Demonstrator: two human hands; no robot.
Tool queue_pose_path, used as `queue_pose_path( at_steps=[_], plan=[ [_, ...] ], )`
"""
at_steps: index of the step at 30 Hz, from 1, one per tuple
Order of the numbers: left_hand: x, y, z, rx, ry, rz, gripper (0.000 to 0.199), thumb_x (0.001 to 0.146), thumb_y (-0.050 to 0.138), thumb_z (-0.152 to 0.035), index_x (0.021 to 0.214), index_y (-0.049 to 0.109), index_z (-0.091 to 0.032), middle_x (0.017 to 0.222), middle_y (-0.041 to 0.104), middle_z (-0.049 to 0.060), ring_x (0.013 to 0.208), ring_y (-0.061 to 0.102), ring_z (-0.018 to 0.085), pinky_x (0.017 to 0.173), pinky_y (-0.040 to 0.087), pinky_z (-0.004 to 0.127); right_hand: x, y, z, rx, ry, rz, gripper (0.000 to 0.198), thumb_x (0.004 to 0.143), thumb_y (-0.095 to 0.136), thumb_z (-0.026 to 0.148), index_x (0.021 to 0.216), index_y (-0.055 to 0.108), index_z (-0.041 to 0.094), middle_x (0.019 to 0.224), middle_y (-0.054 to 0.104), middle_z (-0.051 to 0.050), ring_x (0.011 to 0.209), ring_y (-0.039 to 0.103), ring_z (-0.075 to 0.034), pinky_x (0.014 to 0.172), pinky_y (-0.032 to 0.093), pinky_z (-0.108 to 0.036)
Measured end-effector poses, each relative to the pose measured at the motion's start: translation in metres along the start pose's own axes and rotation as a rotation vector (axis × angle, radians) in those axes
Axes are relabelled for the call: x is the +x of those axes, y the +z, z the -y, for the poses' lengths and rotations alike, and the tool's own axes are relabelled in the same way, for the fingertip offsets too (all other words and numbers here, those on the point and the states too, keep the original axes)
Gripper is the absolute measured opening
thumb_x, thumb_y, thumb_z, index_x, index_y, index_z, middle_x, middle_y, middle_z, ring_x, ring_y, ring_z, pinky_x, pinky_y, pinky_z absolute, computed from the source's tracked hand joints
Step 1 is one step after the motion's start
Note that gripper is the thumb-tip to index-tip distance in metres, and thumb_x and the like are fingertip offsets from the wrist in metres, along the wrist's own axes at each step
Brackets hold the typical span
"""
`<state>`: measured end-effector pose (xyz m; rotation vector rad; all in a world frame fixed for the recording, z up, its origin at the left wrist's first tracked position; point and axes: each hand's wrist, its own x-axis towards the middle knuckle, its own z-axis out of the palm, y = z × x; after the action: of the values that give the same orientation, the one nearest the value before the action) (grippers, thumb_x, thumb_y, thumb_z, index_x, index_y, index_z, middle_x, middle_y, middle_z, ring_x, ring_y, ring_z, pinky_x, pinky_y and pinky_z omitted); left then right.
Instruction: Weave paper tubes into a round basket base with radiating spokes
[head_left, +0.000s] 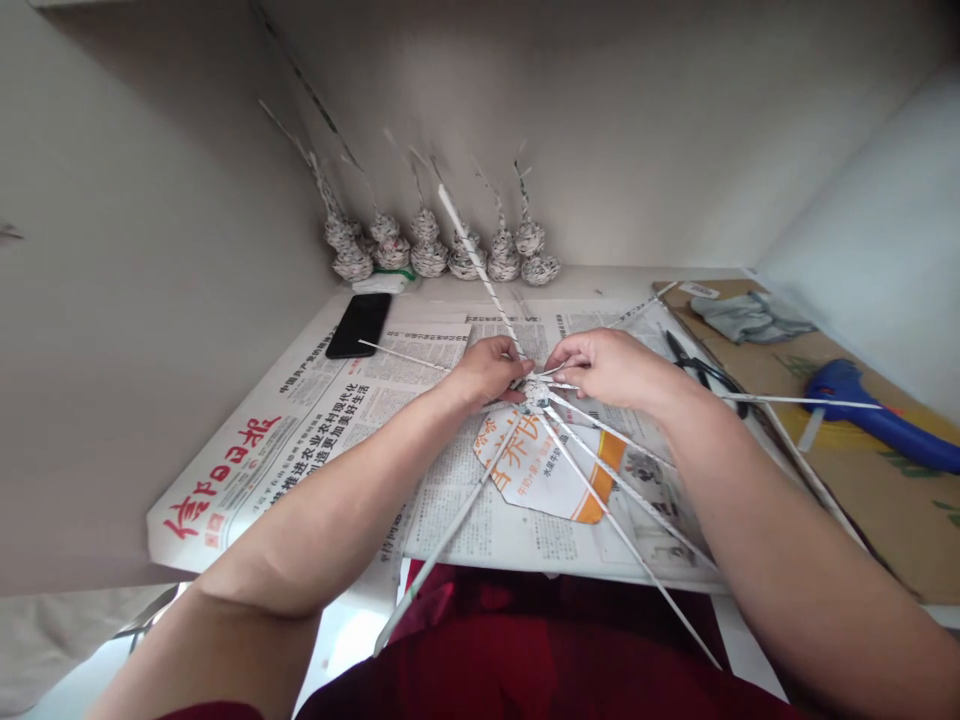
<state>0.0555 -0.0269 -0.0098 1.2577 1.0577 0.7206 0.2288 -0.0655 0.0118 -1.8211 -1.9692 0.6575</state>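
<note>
Rolled newspaper strips (592, 465) spread out like spokes from a small woven centre (536, 394). My left hand (491, 372) is closed on the left side of this centre, its thumb and fingers pinching the strips there. On the other side, my right hand (604, 365) is closed, with its fingertips around a paper strip close to the centre. A thicker rolled strip (484, 270) slants up and away between my hands. Below the centre lies a cut piece of printed white-and-orange card (559, 485). My fingers partly hide where the strips cross.
Newspaper sheets (315, 470) cover the table. Several woven gourd shapes (430, 258) stand along the back wall. A black phone (360, 325) lies at left. To the right are scissors (701, 370), a cardboard sheet (847, 500), a grey cloth (750, 316) and a blue glue gun (870, 405).
</note>
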Motion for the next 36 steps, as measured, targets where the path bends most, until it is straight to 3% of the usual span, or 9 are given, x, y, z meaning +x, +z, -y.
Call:
queue_pose_path(
  at_steps=[4, 14, 16, 19, 22, 27, 31, 34, 36],
  plan=[
    [-0.002, -0.002, -0.003, -0.065, -0.008, 0.031, 0.024, 0.071, 0.071, -0.009, 0.066, 0.048, -0.015, 0.057, 0.052, -0.004, 0.054, 0.053, 0.010, 0.050, 0.055, 0.025, -0.001, -0.003, 0.000, -0.032, -0.028, -0.020, 0.012, 0.074, 0.064, 0.018, 0.082, 0.071, 0.024, 0.075, 0.073, 0.001, 0.063, 0.063, -0.013, 0.056, 0.042, -0.023],
    [-0.001, -0.006, -0.002, -0.133, -0.077, 0.088, 0.028, 0.056, 0.081, -0.006, 0.073, 0.059, -0.011, 0.065, 0.063, 0.001, 0.058, 0.061, 0.012, 0.051, 0.055, 0.023, -0.002, -0.005, 0.002, -0.060, -0.044, 0.001, 0.015, 0.075, 0.061, 0.018, 0.084, 0.071, 0.024, 0.077, 0.073, 0.001, 0.067, 0.063, -0.014, 0.058, 0.041, -0.023],
    [-0.001, -0.006, -0.002, -0.121, -0.060, 0.100, 0.025, 0.057, 0.079, -0.005, 0.071, 0.059, -0.011, 0.064, 0.062, 0.001, 0.057, 0.061, 0.012, 0.049, 0.055, 0.022, -0.003, -0.008, 0.005, -0.083, -0.059, -0.055, 0.016, 0.076, 0.061, 0.019, 0.087, 0.072, 0.025, 0.078, 0.073, 0.000, 0.069, 0.063, -0.015, 0.061, 0.042, -0.024],
    [-0.002, -0.006, -0.002, -0.115, -0.020, 0.107, 0.021, 0.060, 0.076, -0.005, 0.073, 0.061, -0.010, 0.064, 0.063, 0.001, 0.056, 0.060, 0.011, 0.048, 0.054, 0.021, -0.008, -0.013, 0.013, -0.090, -0.096, -0.247, 0.018, 0.080, 0.060, 0.024, 0.093, 0.072, 0.024, 0.082, 0.073, -0.001, 0.070, 0.062, -0.016, 0.064, 0.042, -0.026],
    [-0.001, -0.006, 0.000, -0.113, -0.008, 0.105, 0.021, 0.060, 0.076, -0.006, 0.074, 0.061, -0.011, 0.064, 0.063, 0.001, 0.056, 0.060, 0.011, 0.048, 0.055, 0.022, -0.012, -0.017, 0.020, -0.091, -0.099, -0.349, 0.022, 0.084, 0.057, 0.038, 0.086, 0.073, 0.022, 0.075, 0.071, -0.002, 0.065, 0.060, -0.016, 0.061, 0.040, -0.026],
    [0.002, -0.006, 0.002, -0.128, -0.019, 0.085, 0.029, 0.054, 0.082, -0.008, 0.069, 0.058, -0.012, 0.063, 0.062, -0.001, 0.055, 0.060, 0.011, 0.048, 0.054, 0.022, -0.015, -0.011, 0.024, -0.247, -0.049, -0.111, 0.042, 0.083, 0.054, 0.054, 0.059, 0.068, 0.022, 0.051, 0.061, -0.002, 0.050, 0.052, -0.014, 0.050, 0.032, -0.027],
    [0.002, -0.007, -0.001, -0.146, -0.047, 0.035, 0.027, 0.055, 0.080, -0.004, 0.069, 0.059, -0.011, 0.064, 0.062, 0.000, 0.054, 0.060, 0.011, 0.047, 0.054, 0.022, -0.025, -0.006, 0.019, -0.330, -0.035, -0.092, 0.040, 0.084, 0.054, 0.049, 0.058, 0.068, 0.023, 0.053, 0.062, -0.003, 0.053, 0.055, -0.016, 0.052, 0.034, -0.028],
    [0.001, -0.008, -0.005, -0.181, -0.045, 0.032, 0.023, 0.058, 0.076, 0.000, 0.070, 0.060, -0.011, 0.067, 0.062, 0.000, 0.056, 0.062, 0.011, 0.047, 0.055, 0.022, -0.037, -0.002, 0.009, -0.121, 0.043, -0.076, 0.026, 0.084, 0.057, 0.043, 0.078, 0.073, 0.023, 0.074, 0.071, -0.005, 0.068, 0.063, -0.019, 0.060, 0.043, -0.028],
    [-0.001, -0.008, -0.007, -0.196, -0.035, 0.056, 0.020, 0.061, 0.074, 0.000, 0.072, 0.061, -0.011, 0.066, 0.061, 0.000, 0.056, 0.062, 0.011, 0.048, 0.055, 0.022, -0.045, 0.002, 0.002, 0.224, 0.141, -0.091, 0.024, 0.082, 0.061, 0.037, 0.096, 0.070, 0.021, 0.095, 0.073, -0.007, 0.077, 0.066, -0.019, 0.066, 0.049, -0.029]
  ],
)
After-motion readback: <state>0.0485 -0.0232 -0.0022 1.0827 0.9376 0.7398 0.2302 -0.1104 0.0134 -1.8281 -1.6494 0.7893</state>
